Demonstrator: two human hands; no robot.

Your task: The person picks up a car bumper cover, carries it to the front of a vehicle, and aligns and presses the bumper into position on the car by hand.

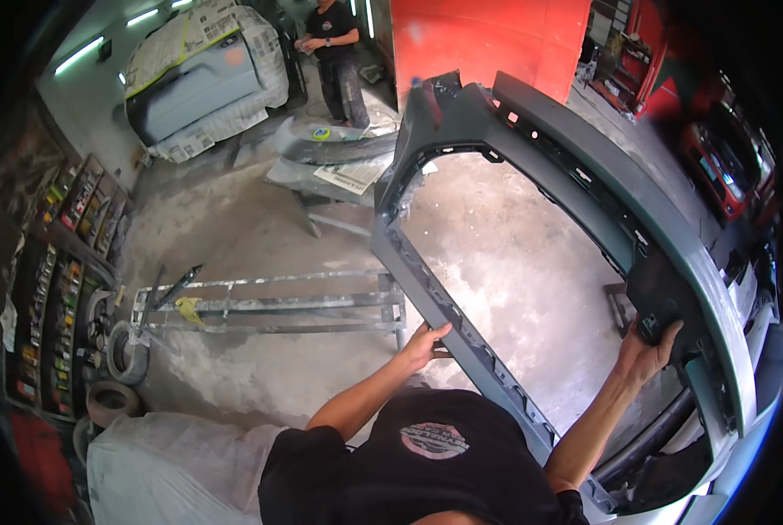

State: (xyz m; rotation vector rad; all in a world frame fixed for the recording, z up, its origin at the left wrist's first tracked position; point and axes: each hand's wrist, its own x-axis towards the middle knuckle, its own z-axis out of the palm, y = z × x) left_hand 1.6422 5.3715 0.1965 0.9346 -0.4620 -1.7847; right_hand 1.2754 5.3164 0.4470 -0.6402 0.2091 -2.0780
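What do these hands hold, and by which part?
A curved, dark-grey plastic car bumper: the left hand grips the narrow bar beside its opening; the right hand, the black inner part opposite.

Shelves (48, 324) stand at left; right of them, the rack (304, 303); further right, the bumper (676, 223).

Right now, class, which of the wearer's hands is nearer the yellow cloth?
The left hand, holding one side of the bumper; the right hand, opposite, is farther from the cloth.
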